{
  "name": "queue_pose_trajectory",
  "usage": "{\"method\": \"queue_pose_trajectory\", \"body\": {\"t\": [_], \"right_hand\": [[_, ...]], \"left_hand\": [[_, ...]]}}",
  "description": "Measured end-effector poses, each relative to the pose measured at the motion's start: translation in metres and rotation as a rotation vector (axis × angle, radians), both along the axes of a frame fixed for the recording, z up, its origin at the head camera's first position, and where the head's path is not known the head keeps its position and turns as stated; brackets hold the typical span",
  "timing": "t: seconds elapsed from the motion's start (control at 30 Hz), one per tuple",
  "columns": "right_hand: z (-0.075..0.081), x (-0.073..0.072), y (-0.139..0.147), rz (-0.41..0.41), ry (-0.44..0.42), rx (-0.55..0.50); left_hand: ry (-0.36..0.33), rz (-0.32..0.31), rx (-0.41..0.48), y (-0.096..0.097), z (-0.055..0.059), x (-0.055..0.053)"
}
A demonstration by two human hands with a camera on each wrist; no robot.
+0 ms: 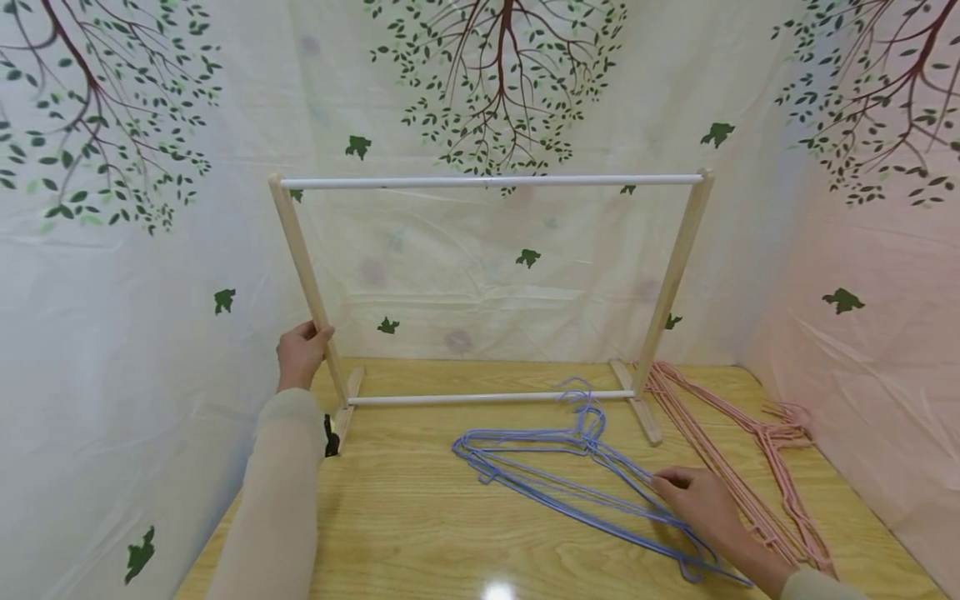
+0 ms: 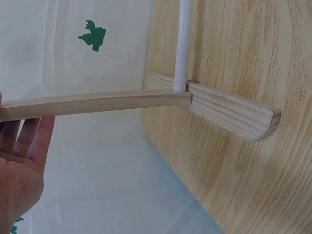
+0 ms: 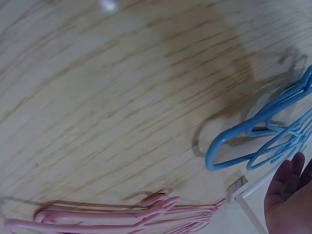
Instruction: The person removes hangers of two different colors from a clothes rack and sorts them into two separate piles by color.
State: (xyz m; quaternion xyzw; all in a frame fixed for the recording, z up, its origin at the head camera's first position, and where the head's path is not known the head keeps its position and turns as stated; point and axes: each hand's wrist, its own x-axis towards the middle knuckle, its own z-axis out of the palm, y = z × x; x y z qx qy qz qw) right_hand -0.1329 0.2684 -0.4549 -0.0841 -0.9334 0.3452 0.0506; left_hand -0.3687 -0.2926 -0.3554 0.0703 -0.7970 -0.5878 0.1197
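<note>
A small wooden clothes rack with white rods stands at the back of the table; my left hand grips its left post low down. In the left wrist view, the fingers lie against the post, above the wooden foot. Several blue wire hangers lie in a loose stack before the rack, their hooks toward the lower rod. My right hand pinches the shoulder of a blue hanger on the stack's right side. The right wrist view shows these hangers beside the fingers.
Several pink hangers lie to the right, next to the rack's right foot. A small black object is by the left foot. Leaf-printed cloth hangs behind the wooden table and at both sides.
</note>
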Motion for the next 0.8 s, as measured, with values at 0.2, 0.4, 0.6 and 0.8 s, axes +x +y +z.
{"method": "queue_pose_trajectory", "body": {"t": [0.2, 0.4, 0.6, 0.8], "right_hand": [[-0.002, 0.001, 0.008, -0.01, -0.018, -0.001], [-0.003, 0.0, 0.01, -0.019, -0.002, -0.003], [0.008, -0.009, 0.004, -0.018, 0.033, 0.03], [0.027, -0.031, 0.001, 0.018, 0.197, 0.09]], "left_hand": [[-0.008, -0.003, 0.006, -0.001, 0.001, 0.001], [0.001, 0.004, -0.003, -0.001, -0.001, 0.004], [-0.006, -0.003, -0.072, -0.004, 0.0, 0.003], [-0.066, -0.054, -0.475, -0.004, 0.006, 0.009]]}}
